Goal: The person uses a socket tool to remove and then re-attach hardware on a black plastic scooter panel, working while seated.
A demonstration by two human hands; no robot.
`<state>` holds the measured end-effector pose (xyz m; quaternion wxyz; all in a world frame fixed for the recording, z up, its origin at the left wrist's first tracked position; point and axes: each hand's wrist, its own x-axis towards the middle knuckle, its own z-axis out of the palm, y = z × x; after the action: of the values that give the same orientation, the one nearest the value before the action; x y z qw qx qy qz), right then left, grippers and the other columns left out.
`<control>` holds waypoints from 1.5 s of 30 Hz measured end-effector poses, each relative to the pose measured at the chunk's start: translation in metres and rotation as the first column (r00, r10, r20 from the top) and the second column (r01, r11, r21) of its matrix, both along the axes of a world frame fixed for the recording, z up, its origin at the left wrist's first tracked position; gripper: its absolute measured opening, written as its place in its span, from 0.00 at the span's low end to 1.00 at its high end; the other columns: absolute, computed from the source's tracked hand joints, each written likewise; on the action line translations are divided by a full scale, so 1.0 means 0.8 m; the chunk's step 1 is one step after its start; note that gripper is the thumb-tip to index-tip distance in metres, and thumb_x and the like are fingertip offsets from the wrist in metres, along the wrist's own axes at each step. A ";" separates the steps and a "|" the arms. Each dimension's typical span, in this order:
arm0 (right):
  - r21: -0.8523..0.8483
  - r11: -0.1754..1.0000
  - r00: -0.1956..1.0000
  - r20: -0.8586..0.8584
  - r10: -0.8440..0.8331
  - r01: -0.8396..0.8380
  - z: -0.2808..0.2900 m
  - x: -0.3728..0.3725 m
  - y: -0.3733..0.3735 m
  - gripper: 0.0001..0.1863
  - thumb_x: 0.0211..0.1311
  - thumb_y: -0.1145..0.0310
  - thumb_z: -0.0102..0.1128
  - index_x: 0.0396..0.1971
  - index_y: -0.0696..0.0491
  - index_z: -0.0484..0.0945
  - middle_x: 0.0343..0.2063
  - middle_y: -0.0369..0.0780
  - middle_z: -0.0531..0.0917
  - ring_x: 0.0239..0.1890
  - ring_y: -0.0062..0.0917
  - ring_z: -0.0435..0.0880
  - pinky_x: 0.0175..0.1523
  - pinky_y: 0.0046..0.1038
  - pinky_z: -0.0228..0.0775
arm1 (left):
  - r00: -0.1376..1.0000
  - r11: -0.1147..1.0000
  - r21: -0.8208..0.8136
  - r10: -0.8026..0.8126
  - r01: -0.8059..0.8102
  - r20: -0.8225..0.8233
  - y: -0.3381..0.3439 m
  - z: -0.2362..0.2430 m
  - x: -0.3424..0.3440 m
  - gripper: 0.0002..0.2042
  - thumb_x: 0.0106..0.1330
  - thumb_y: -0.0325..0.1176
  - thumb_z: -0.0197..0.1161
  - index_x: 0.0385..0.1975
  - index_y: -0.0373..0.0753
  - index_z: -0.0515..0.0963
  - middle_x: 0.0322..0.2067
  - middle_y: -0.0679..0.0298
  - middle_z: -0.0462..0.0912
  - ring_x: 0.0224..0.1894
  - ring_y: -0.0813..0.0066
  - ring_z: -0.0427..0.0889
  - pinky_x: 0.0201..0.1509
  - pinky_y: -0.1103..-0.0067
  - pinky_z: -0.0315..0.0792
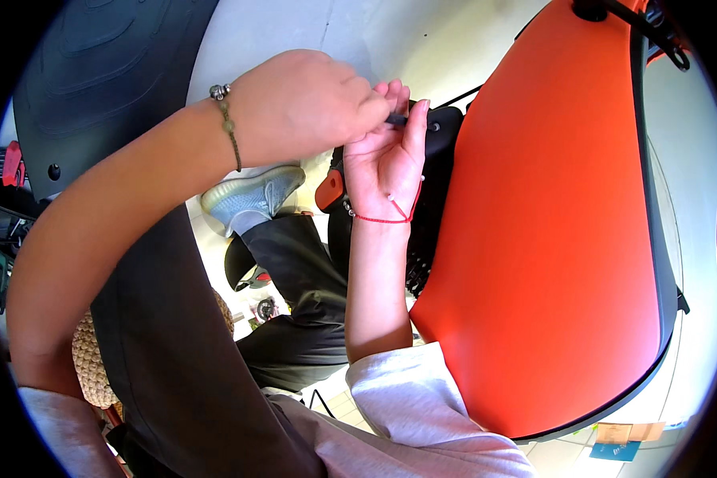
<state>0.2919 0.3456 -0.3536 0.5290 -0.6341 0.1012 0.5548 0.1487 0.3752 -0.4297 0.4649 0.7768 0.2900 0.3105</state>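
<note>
The left hand curls closed, seemingly pinching a short dark stick to steady it. The right hand is turned palm up beside it, thumb raised, perhaps to support the stick's other end; whether it grips, I cannot tell. The stick lies between both hands, near the orange panel.

The floor is pale and tiled. On it rests a blue-grey shoe (toe to the right). At lower right lie a brown item and a blue item, too small to identify.
</note>
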 end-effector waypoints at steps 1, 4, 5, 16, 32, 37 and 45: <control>-0.014 1.000 1.000 0.018 0.008 -0.008 0.000 -0.002 0.001 0.11 0.68 0.63 0.49 0.40 0.54 0.73 0.42 0.36 0.80 0.47 0.24 0.78 0.45 0.26 0.72 | 0.998 0.998 -0.014 0.056 -0.056 0.013 -0.001 -0.003 0.000 0.09 0.58 0.37 0.57 0.31 0.39 0.72 0.24 0.62 0.73 0.29 0.65 0.77 0.29 0.75 0.72; -0.045 0.999 1.000 0.016 -0.013 0.014 -0.004 0.004 -0.002 0.11 0.67 0.60 0.51 0.38 0.53 0.74 0.41 0.37 0.80 0.45 0.25 0.79 0.45 0.25 0.73 | 0.996 0.882 -0.467 0.084 -0.068 0.013 0.007 0.003 -0.003 0.13 0.62 0.42 0.57 0.29 0.36 0.72 0.21 0.63 0.75 0.22 0.70 0.76 0.23 0.77 0.70; -0.068 0.998 0.998 0.056 -0.010 0.014 -0.005 0.002 -0.001 0.11 0.67 0.59 0.52 0.37 0.52 0.74 0.41 0.37 0.80 0.45 0.25 0.79 0.45 0.23 0.73 | 1.000 0.601 -0.799 -0.007 0.026 0.027 0.012 0.009 -0.005 0.16 0.64 0.45 0.56 0.28 0.36 0.72 0.21 0.64 0.75 0.19 0.72 0.76 0.21 0.78 0.69; -0.035 0.998 0.999 -0.009 0.051 -0.052 -0.005 0.007 -0.011 0.12 0.68 0.60 0.48 0.40 0.53 0.73 0.41 0.35 0.80 0.45 0.22 0.78 0.40 0.25 0.70 | 0.977 0.984 -0.017 0.177 -0.176 0.116 -0.018 -0.003 0.005 0.11 0.59 0.40 0.60 0.26 0.39 0.70 0.18 0.63 0.75 0.19 0.66 0.76 0.25 0.72 0.70; -0.072 0.997 1.000 -0.022 0.021 -0.023 -0.001 0.016 -0.011 0.12 0.65 0.58 0.54 0.39 0.52 0.73 0.38 0.36 0.80 0.43 0.24 0.79 0.44 0.25 0.74 | 0.966 0.916 -0.329 0.255 -0.231 0.032 -0.026 -0.001 0.004 0.15 0.62 0.44 0.58 0.29 0.37 0.73 0.19 0.62 0.75 0.23 0.66 0.78 0.27 0.75 0.70; -0.029 0.999 1.000 0.000 0.024 -0.024 -0.004 0.012 -0.011 0.12 0.66 0.60 0.54 0.40 0.52 0.72 0.37 0.36 0.80 0.42 0.24 0.79 0.39 0.22 0.73 | 0.997 0.007 -0.997 0.010 0.080 0.080 -0.003 0.014 -0.005 0.20 0.66 0.47 0.55 0.27 0.33 0.73 0.17 0.61 0.77 0.16 0.72 0.76 0.19 0.80 0.69; -0.071 0.997 0.999 0.024 0.042 -0.040 -0.005 0.006 -0.006 0.13 0.67 0.57 0.50 0.40 0.50 0.73 0.40 0.34 0.80 0.46 0.23 0.77 0.45 0.24 0.73 | 0.984 0.989 0.033 0.137 -0.142 0.114 -0.016 -0.009 0.000 0.13 0.66 0.38 0.55 0.25 0.36 0.72 0.18 0.60 0.75 0.21 0.65 0.76 0.27 0.78 0.70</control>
<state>0.2969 0.3410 -0.3578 0.4961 -0.6612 0.1010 0.5537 0.1486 0.3623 -0.4369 0.4415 0.7453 0.3110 0.3910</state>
